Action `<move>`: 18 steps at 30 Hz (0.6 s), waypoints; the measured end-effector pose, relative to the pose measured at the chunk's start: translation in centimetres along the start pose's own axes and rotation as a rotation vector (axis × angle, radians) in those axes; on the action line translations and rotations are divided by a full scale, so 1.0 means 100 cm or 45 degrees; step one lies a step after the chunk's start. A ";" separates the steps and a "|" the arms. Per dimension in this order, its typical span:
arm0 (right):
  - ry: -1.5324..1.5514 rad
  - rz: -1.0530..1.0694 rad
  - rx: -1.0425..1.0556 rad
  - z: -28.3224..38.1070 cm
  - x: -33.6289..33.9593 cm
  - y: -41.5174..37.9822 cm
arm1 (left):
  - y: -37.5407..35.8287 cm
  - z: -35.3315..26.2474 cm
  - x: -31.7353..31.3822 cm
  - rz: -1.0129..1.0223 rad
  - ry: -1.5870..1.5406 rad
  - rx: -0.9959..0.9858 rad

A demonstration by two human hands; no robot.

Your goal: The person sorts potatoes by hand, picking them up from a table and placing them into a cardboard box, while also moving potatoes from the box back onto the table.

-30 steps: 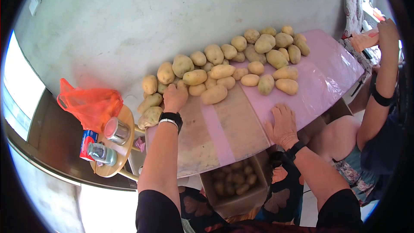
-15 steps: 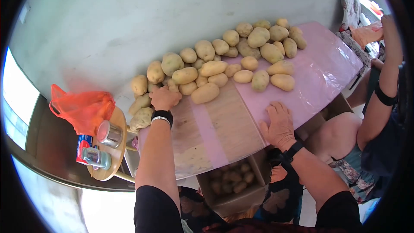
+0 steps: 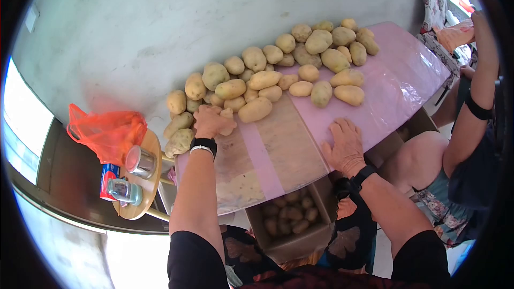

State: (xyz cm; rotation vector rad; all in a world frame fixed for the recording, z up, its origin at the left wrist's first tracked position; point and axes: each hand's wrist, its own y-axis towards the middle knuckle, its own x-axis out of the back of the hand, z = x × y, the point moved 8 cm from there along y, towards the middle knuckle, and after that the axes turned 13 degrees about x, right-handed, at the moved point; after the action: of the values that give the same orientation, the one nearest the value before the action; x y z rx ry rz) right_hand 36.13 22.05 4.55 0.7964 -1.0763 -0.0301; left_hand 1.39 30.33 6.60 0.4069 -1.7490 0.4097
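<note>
My left hand is at the left part of the potato pile, its fingers wrapped round a small potato that shows at their right side. Around it lie a long potato and a large greenish one. My right hand rests flat on the pink-covered table, fingers spread and nothing in them. Beyond it are several loose potatoes, among them a yellow one.
Potatoes are heaped along the wall. A cardboard box with potatoes stands below the front edge. On the left, a small round table bears a red plastic bag, a can and a glass jar. Another person sits at right.
My left hand has shifted slightly to the right, and the potato in it now shows beside its fingers. My right hand stays on the table. The view has tilted slightly.
</note>
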 end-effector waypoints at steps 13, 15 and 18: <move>-0.059 0.040 0.022 0.002 -0.002 -0.001 | -0.072 -0.025 -0.023 0.367 0.205 -0.359; -0.071 -0.029 0.066 0.002 -0.002 -0.003 | -0.096 -0.021 -0.022 0.317 0.137 -0.388; -0.094 -0.002 0.034 -0.001 -0.005 -0.003 | -0.127 -0.015 -0.038 0.495 -0.140 -0.410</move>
State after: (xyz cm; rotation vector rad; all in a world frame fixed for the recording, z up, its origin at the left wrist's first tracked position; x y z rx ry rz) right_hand 36.09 22.11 3.92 0.8252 -1.1478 -0.0471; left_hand 9.58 20.11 3.87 -0.1472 -1.9649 0.3751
